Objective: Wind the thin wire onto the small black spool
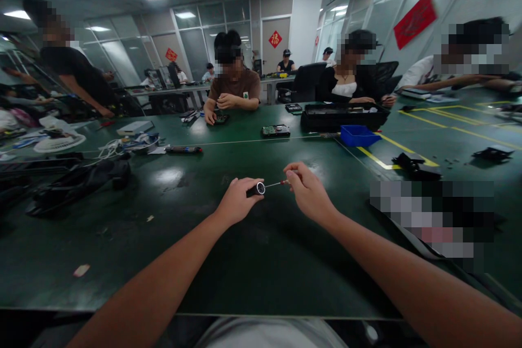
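My left hand is closed round a short black screwdriver handle with a silver ring at its end, held just above the green table. My right hand pinches a thin metal bit whose tip sits at the handle's open end. Both forearms reach forward from the near table edge. The hands are a few centimetres apart over the middle of the table.
A circuit board, a black tray, a blue bin and a black pen-like tool lie further back. Black bags lie at left, black parts at right. People sit across the table.
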`<state>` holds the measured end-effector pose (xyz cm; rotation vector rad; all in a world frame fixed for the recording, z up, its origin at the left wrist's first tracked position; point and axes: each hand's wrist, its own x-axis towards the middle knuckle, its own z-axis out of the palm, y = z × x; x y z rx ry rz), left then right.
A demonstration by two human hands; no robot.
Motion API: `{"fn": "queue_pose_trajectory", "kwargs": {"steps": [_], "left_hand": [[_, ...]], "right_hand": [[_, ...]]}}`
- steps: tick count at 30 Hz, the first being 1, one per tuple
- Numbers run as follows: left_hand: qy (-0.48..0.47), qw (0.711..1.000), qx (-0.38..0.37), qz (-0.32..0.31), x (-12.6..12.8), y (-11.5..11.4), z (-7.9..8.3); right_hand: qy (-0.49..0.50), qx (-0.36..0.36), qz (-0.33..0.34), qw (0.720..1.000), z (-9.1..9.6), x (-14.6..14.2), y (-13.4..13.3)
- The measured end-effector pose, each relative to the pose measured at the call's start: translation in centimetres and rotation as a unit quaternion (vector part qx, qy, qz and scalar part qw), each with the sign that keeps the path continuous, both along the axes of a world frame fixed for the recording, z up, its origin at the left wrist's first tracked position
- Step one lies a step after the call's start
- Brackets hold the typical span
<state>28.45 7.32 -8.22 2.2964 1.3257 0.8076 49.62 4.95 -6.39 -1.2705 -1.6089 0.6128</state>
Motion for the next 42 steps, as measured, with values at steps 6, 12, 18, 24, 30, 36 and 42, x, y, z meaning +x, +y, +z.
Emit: {"fn": "queue_pose_trajectory", "kwargs": {"steps": [6,12,18,24,30,36,42], "left_hand": [[0.005,1.0,-0.004,0.023,0.0,-0.1,0.4],[0.037,0.999,0.032,-0.013,-0.1,-0.1,0.8],[0.05,0.999,0.006,-0.006,-0.3,0.4,0.1],[0.016,1.0,-0.013,0.006,-0.4,0.3,0.1],[-0.034,0.997,-0.058,0.036,-0.1,-0.1,0.9],[0.032,0.996,-0.079,-0.001,1.6,0.0,1.8],[0.151,0.985,-0.016,-0.082,4.2,1.4,1.9]], "right_hand": [[0.18,-0.042,0.019,0.983,-0.7,-0.4,0.8],[0.41,-0.208,0.008,0.888,-1.4,0.5,2.5],[0.332,-0.128,-0.03,0.934,-1.8,0.5,2.5],[0.255,-0.066,-0.03,0.964,-2.0,0.6,2.1],[0.213,-0.018,-0.043,0.976,-0.9,0.4,1.4],[0.171,0.007,-0.052,0.984,-0.2,0.5,0.6],[0.195,0.037,-0.039,0.979,-0.6,0.5,1.0]]}}
